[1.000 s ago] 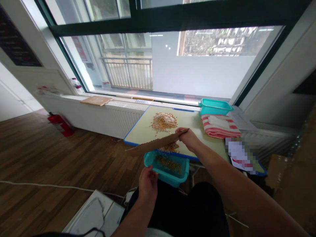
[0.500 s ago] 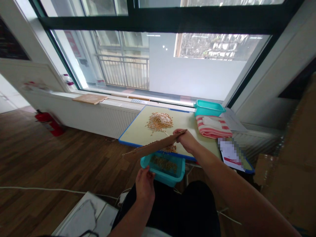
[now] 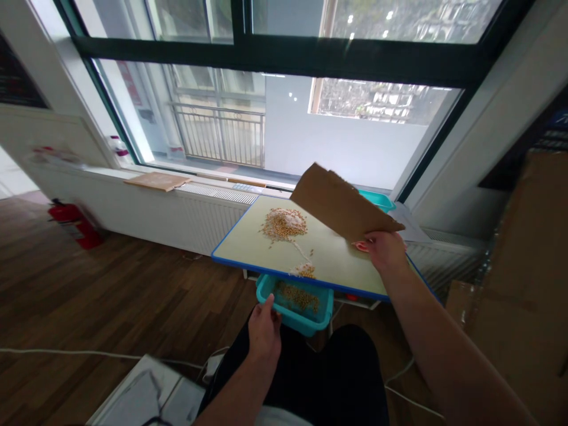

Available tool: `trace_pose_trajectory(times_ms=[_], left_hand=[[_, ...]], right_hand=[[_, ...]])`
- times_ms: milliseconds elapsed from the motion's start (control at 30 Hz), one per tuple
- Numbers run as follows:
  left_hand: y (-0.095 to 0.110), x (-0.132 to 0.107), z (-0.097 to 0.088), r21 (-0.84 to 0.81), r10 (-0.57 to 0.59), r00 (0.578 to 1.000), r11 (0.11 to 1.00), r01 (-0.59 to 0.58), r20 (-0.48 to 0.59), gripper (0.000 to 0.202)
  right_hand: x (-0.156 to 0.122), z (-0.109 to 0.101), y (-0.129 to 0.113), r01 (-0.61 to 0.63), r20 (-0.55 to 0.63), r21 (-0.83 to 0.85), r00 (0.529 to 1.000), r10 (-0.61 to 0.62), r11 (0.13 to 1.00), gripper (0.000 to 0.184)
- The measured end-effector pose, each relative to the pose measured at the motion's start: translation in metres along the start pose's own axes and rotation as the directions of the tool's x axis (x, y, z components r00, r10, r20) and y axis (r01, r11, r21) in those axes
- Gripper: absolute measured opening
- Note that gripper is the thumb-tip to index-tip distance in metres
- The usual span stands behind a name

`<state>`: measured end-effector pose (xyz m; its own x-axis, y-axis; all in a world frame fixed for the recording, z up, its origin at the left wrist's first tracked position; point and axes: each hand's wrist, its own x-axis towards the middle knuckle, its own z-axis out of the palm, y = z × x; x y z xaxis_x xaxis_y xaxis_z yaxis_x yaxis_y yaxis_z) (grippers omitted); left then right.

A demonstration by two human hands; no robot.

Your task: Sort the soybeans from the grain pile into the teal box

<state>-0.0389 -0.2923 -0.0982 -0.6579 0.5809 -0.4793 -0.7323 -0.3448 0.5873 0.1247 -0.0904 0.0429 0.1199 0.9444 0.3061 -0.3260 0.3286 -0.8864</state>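
My right hand (image 3: 385, 253) is closed on the lower right end of a piece of brown cardboard (image 3: 339, 204), raised above the table's right part. My left hand (image 3: 265, 326) grips the near left rim of a teal plastic basin (image 3: 295, 316), which sits under the table's front edge by my lap. Yellowish grains lie in the basin. On the pale table top (image 3: 239, 241) with a blue edge is a heap of yellow beans mixed with white grains (image 3: 284, 223). A thin white trail runs from it to a smaller pile (image 3: 305, 270) at the front edge.
Behind the cardboard, a second teal basin (image 3: 378, 200) shows in part. A red-and-white cloth is mostly hidden. Cardboard boxes (image 3: 519, 266) stand at right. A red fire extinguisher (image 3: 75, 223) is on the floor at left, and a white cable (image 3: 89, 353) crosses the floor.
My right hand has swung the cardboard up and to the right, away from the front edge, so it now covers most of the cloth. My left hand stays at the basin.
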Motion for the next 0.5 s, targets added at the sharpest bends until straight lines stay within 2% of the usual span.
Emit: trace_pose_trajectory(times_ms=[100, 167, 233, 300, 367, 500], left_hand=[[0.001, -0.001, -0.002, 0.001, 0.004, 1.0, 1.0, -0.004, 0.019, 0.027], [0.002, -0.001, -0.004, -0.004, 0.015, 0.999, 1.0, -0.015, 0.035, 0.025], [0.002, -0.001, -0.006, -0.015, 0.028, 0.998, 1.0, -0.027, 0.051, 0.023], [0.003, -0.001, -0.008, -0.025, 0.037, 0.997, 0.999, -0.036, 0.062, 0.022], [0.003, -0.001, -0.009, -0.033, 0.043, 0.997, 0.999, -0.041, 0.061, 0.021], [0.002, -0.001, -0.01, -0.037, 0.043, 0.997, 0.998, -0.041, 0.059, 0.02]], right_hand=[[-0.018, -0.028, -0.005, 0.008, -0.031, -0.069, 0.999, -0.01, 0.998, 0.023], [-0.038, -0.045, -0.007, 0.05, -0.019, -0.238, 0.998, -0.057, 0.97, 0.028], [-0.06, -0.059, -0.009, 0.081, -0.01, -0.49, 0.995, -0.099, 0.868, 0.033], [-0.082, -0.067, -0.009, 0.091, 0.023, -0.691, 0.994, -0.104, 0.717, 0.039], [-0.098, -0.067, -0.008, 0.107, 0.071, -0.793, 0.994, -0.084, 0.599, 0.043], [-0.108, -0.057, 0.001, 0.126, 0.115, -0.868, 0.992, -0.052, 0.481, 0.049]])
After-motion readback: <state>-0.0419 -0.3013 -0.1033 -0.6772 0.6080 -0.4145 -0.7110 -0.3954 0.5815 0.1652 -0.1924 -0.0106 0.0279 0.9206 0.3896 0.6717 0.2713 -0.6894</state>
